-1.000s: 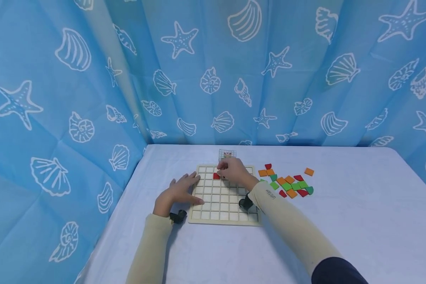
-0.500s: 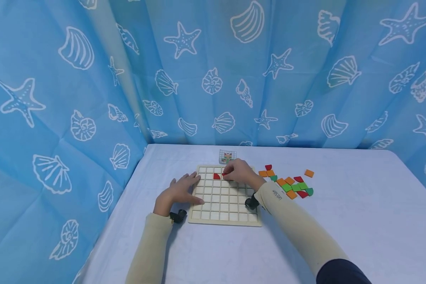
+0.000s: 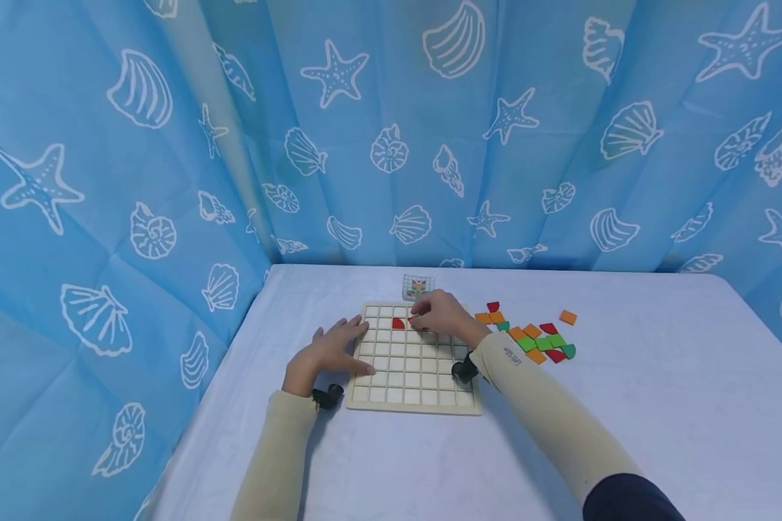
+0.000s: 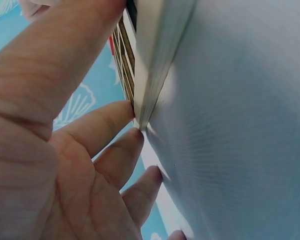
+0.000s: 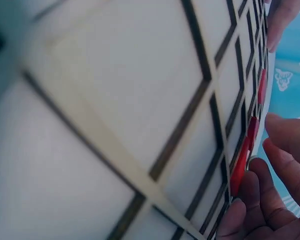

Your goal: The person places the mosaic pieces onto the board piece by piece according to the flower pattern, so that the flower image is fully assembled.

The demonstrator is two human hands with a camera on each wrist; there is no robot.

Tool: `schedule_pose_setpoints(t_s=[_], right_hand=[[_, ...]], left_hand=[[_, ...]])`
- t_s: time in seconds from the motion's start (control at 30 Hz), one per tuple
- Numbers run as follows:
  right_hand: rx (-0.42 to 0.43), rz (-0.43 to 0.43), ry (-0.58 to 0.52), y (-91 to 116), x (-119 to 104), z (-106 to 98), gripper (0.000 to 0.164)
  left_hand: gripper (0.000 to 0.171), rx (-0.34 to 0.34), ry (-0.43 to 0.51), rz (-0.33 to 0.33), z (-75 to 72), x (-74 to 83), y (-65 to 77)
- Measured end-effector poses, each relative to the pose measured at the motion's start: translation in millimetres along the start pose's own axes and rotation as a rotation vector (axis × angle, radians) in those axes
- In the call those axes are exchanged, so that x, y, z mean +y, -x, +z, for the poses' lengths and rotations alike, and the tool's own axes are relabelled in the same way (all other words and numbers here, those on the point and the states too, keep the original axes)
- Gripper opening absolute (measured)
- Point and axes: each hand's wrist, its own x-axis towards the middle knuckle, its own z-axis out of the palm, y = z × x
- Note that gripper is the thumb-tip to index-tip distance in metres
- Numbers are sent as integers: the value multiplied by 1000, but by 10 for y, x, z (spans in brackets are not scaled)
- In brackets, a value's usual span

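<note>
A pale gridded board [image 3: 394, 407] lies on the table in the head view. One red tile with a curved edge [image 3: 397, 323] sits in a cell near its far side. Just right of that, my right hand [image 3: 444, 317] pinches another red tile [image 3: 411, 318] low over the grid. In the right wrist view, red [image 5: 240, 167] shows by the fingertips, partly hidden by the hand; how many tiles are there I cannot tell. My left hand [image 3: 329, 352] rests along the board's left edge with fingers spread, the fingertips touching its side [image 4: 152, 65].
Loose orange, green and red tiles [image 3: 543, 343] lie scattered right of the board, with one orange tile [image 3: 568, 317] apart from them. A small pattern card [image 3: 418, 286] lies beyond the board's far edge. A blue shell-print curtain [image 3: 430, 217] hangs behind the white table [image 3: 625, 405].
My right hand has moved slightly right, from above the first red tile to the cell beside it, leaving that tile uncovered in its cell. The left hand has stayed in place.
</note>
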Motion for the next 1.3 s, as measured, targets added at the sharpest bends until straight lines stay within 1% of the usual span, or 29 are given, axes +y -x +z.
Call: schedule_pose_setpoints(t_s=[0.17,0.27,0.47,0.57,0.77,0.93,1.03,1.13,1.3], right_hand=[[19,-26,-13,6,75,-73,25],[27,-29,-20,32,112,-163,27],[45,20,16,231,175,-398,27],[59,36,45,337,289,-496,27],[56,71,90,540,542,-680,28],[68,132,55,665,694,-795,27],[75,152,34,731,730,-849,31],[98,172,38,802,761,-901,34],[149,195,45,897,857,-1002,32]], left_hand=[[98,6,-6,8,18,-7,0],[98,14,-14,6,14,-10,4],[98,13,-18,3,-3,23,-4],[98,7,-15,1,7,27,-15],[99,1,-21,-16,22,19,1],[99,8,-21,-17,16,3,29],[99,12,-23,-18,18,-5,31],[99,12,-18,-9,29,-7,21],[100,3,-15,-4,30,-20,5]])
